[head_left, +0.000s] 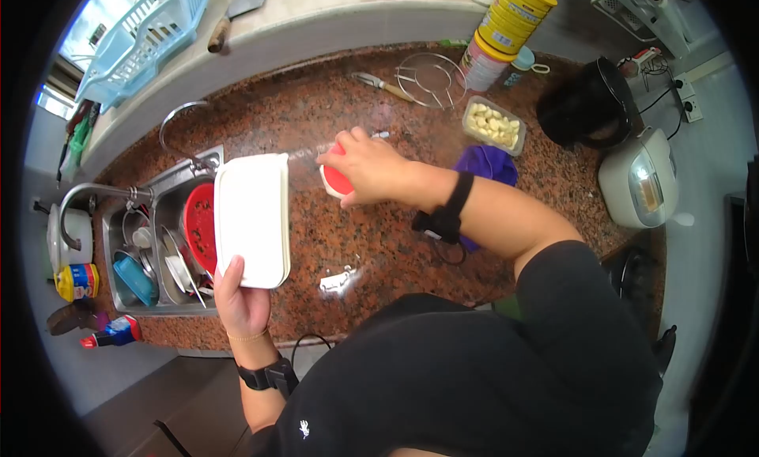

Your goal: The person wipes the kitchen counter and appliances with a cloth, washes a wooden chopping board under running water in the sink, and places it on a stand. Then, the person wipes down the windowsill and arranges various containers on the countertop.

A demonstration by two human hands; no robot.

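Note:
My left hand is closed on the lower edge of a white rectangular board or shallow tray with rounded corners, the thumb lying on its face. The board is held up beside the sink. Over the middle of the counter, my right hand grips a red pad with a white edge, which looks like a sponge; the fingers cover part of it. The pad is at the counter surface, apart from the board. A wet streak runs on the granite counter between them.
Left is a metal sink with a red basin and dishes. A purple cloth, a plastic box of peeled garlic cloves, a wire rack and a knife lie farther back. A black kettle and rice cooker stand right.

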